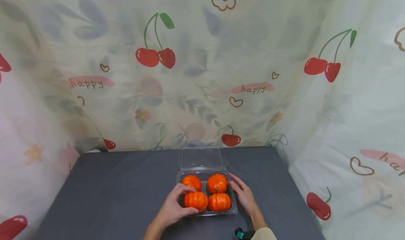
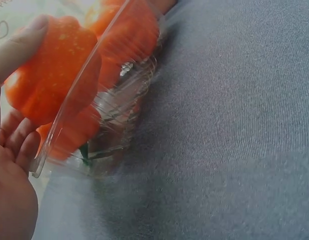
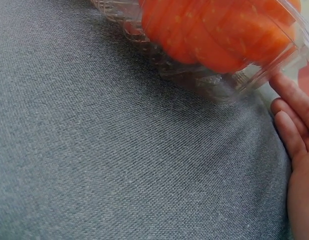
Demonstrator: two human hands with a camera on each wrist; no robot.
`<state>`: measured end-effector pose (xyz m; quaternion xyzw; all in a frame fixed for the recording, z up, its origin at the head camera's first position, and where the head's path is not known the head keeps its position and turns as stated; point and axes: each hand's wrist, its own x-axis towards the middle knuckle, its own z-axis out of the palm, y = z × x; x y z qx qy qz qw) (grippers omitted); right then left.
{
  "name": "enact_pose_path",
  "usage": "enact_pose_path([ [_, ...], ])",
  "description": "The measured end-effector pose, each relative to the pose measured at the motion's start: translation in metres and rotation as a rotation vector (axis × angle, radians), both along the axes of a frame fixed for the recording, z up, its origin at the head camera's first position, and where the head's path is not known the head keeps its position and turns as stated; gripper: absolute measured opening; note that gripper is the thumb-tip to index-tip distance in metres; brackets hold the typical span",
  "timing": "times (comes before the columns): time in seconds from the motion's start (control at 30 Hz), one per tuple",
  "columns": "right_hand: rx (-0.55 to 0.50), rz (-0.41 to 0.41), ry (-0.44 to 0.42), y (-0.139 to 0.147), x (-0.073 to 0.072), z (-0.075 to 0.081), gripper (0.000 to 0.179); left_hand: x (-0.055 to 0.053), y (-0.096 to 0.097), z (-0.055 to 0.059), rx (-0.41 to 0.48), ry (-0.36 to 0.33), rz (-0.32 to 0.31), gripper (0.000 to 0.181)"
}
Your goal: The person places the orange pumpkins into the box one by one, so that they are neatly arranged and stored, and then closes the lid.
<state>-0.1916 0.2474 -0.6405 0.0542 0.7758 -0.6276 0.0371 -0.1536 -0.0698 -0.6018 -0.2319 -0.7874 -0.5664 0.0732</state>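
Dark grey cloth-covered table beneath all
Clear plastic hinged box on it, lid raised on far side
Left hand grips glossy orange ribbed pumpkin between thumb and fingers — pumpkin just right of palm, wider side to side, at box's near-left corner, seating unclear
Right hand grasps nothing, fingers extended beside box's right wall — farther from that pumpkin
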Motion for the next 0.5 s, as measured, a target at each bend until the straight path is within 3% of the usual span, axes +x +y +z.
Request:
enact_pose_path([
  [0.23,0.007,-0.004,-0.001,-0.0006,-0.0004,0.0007,0.047,0.0002,-0.0014,-0.0007,-0.006,-0.066,-0.008,0.054],
  [0.5,0.007,-0.003,0.001,-0.0005,-0.0002,0.0008,0.047,-0.0005,-0.0002,-0.0017,0.039,-0.030,-0.021,0.057],
])
